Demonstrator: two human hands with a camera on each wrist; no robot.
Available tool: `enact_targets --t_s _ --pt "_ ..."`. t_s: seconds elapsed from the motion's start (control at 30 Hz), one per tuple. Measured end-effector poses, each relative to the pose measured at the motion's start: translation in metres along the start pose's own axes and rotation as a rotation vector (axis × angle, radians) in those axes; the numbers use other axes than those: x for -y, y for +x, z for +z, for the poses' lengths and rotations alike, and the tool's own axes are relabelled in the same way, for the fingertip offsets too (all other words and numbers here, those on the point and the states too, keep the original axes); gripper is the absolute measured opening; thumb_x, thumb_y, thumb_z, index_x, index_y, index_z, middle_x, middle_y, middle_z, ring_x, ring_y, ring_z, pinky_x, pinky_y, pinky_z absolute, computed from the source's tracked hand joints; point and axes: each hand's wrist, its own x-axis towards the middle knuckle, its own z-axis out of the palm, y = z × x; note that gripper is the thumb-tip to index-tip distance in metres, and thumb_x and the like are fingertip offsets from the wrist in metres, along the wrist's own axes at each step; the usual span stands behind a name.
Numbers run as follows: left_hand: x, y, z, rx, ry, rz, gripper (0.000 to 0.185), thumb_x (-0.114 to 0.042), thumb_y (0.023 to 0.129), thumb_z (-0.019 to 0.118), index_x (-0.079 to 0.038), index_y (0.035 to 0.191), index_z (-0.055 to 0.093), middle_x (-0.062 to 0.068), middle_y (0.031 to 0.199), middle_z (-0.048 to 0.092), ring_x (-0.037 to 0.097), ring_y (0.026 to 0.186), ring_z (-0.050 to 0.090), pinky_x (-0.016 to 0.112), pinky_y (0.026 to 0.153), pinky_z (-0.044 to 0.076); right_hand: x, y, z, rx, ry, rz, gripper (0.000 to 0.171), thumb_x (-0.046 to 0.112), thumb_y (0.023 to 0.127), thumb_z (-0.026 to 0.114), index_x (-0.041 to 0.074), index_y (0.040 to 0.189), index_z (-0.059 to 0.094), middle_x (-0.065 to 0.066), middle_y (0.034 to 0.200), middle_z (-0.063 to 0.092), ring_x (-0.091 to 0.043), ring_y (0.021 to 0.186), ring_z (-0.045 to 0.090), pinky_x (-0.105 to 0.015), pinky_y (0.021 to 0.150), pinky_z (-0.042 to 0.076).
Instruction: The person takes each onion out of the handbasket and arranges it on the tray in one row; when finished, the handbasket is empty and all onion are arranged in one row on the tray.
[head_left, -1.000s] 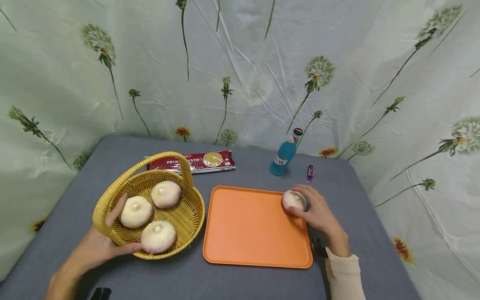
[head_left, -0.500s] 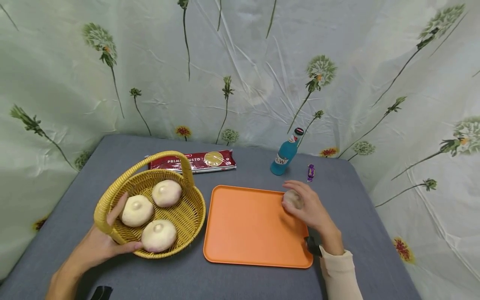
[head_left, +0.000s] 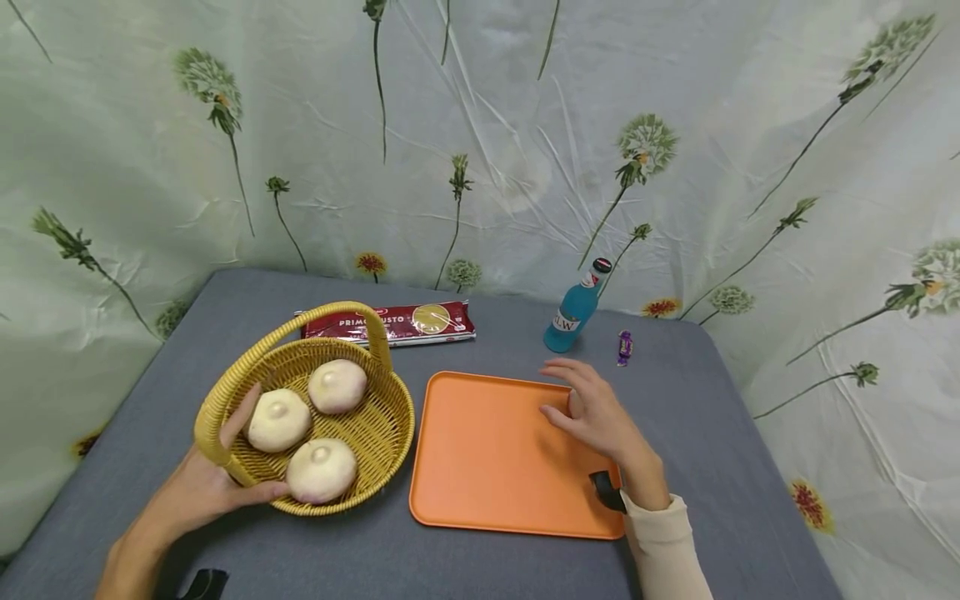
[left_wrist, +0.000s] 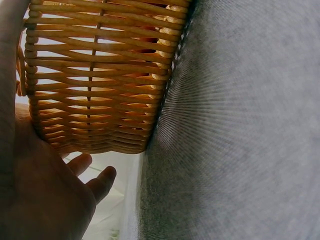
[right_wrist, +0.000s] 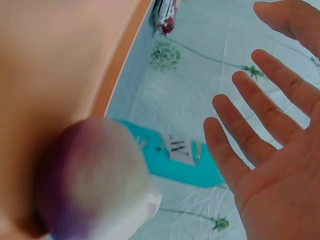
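A yellow wicker basket (head_left: 378,429) with a hoop handle stands on the grey table, holding three pale round buns (head_left: 278,419). My left hand (head_left: 232,467) grips its near rim, thumb inside and fingers along the outer wall; the left wrist view shows the basket (left_wrist: 100,75) against my palm (left_wrist: 50,190). To its right lies an orange tray (head_left: 487,454). My right hand (head_left: 592,412) hovers over the tray's far right part. In the right wrist view its fingers (right_wrist: 260,135) are spread and hold nothing. A fourth bun (right_wrist: 95,180) sits on the tray below them, mostly hidden in the head view.
A red pasta packet (head_left: 397,323) lies behind the basket. A blue bottle (head_left: 573,310) and a small purple sweet (head_left: 625,347) stand beyond the tray's far right corner. The grey table (head_left: 712,433) ends at a flowered sheet at the back and sides.
My right hand has let go of the bun on the tray, lifted, spread its fingers and drifted slightly left. The left hand and basket have stayed put.
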Motion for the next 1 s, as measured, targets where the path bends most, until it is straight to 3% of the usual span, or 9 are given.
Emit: enact_targets --t_s 0.17,0.23,0.5,0.73,1.0 --pt "0.003 0.001 0.0 -0.01 0.005 0.04 0.14 -0.011 0.044 0.1 0.002 0.158 0.02 0.01 0.162 0.025 -0.004 0.143 0.022 0.005 0.11 0.014 0.01 0.005 0.004 0.03 0.01 -0.002 0.047 0.019 0.088 0.078 0.011 0.132 0.062 -0.009 0.143 0.054 -0.029 0.113 0.057 -0.044 0.089 0.052" --pt "0.003 0.002 0.0 -0.013 0.013 0.059 0.14 -0.012 0.045 0.101 0.003 0.157 0.02 0.001 0.163 0.024 -0.002 0.144 0.022 0.005 0.11 0.015 0.014 0.007 0.006 0.038 0.026 -0.007 0.047 0.019 0.088 0.078 0.011 0.132 0.062 -0.009 0.143 0.054 -0.03 0.127 0.051 -0.049 0.098 0.049" --pt "0.004 0.001 0.001 -0.014 0.029 0.043 0.139 -0.015 0.045 0.101 0.002 0.158 0.021 0.022 0.158 0.028 -0.004 0.144 0.02 0.005 0.11 0.013 0.027 0.017 0.016 0.067 0.057 -0.056 0.045 0.021 0.089 0.077 0.009 0.13 0.064 -0.009 0.141 0.055 -0.028 0.133 0.048 -0.053 0.106 0.044" --pt "0.004 0.002 0.0 -0.012 0.025 0.063 0.14 -0.013 0.045 0.101 0.004 0.157 0.019 -0.001 0.163 0.025 -0.001 0.145 0.022 0.007 0.112 0.014 0.041 0.026 0.026 0.109 0.066 -0.089 0.045 0.023 0.09 0.076 0.011 0.132 0.063 -0.008 0.143 0.054 -0.026 0.134 0.047 -0.051 0.107 0.045" --pt "0.003 0.002 0.0 -0.017 0.021 0.06 0.142 -0.013 0.044 0.101 0.003 0.157 0.019 -0.008 0.164 0.022 -0.003 0.145 0.022 0.006 0.111 0.014 0.055 0.032 0.037 0.137 0.098 -0.156 0.044 0.023 0.091 0.074 0.016 0.132 0.061 -0.005 0.142 0.054 -0.021 0.133 0.047 -0.046 0.108 0.043"
